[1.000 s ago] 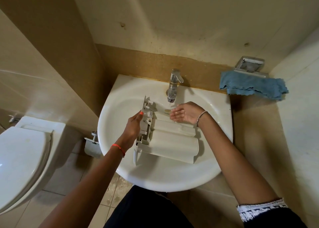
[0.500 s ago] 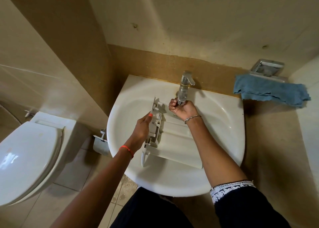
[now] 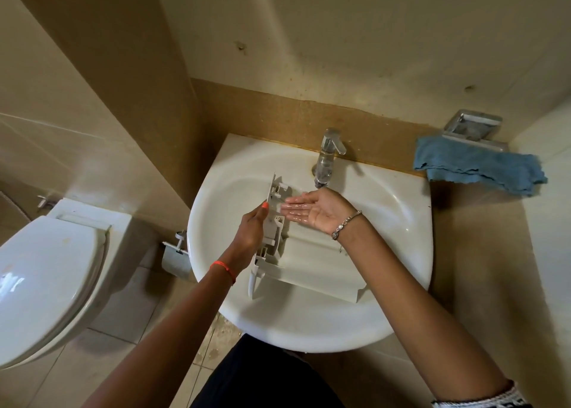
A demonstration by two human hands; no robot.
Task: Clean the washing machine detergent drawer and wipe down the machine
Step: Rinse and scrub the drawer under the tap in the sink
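White plastic, the detergent drawer [image 3: 306,271] lies inside the basin [image 3: 309,336], tipped up on one side wall. Its long axis runs from the broad front panel nearest the person away toward the tap [image 3: 326,157]. The left hand [image 3: 251,233] steadies it from the left, its grip closed around the raised side rail about midway along, thumb on the upper edge. The right hand [image 3: 312,211] holds nothing. It is flat and palm up, fingers straight and glistening wet, and hovers over the drawer's far end just below the spout. Whether water is running cannot be told. The step in hand looks like rinsing. The spout sits beyond the drawer's far end, in line with its length, so most of the drawer lies on the person's side of any stream. Either the left hand would have to slide the drawer away along its own axis, or the right hand, the nearer one to the tap, would have to carry water back toward the front panel. A blue cloth [image 3: 475,165] lies well apart on the surface [image 3: 479,253] to the right, on the right hand's side.
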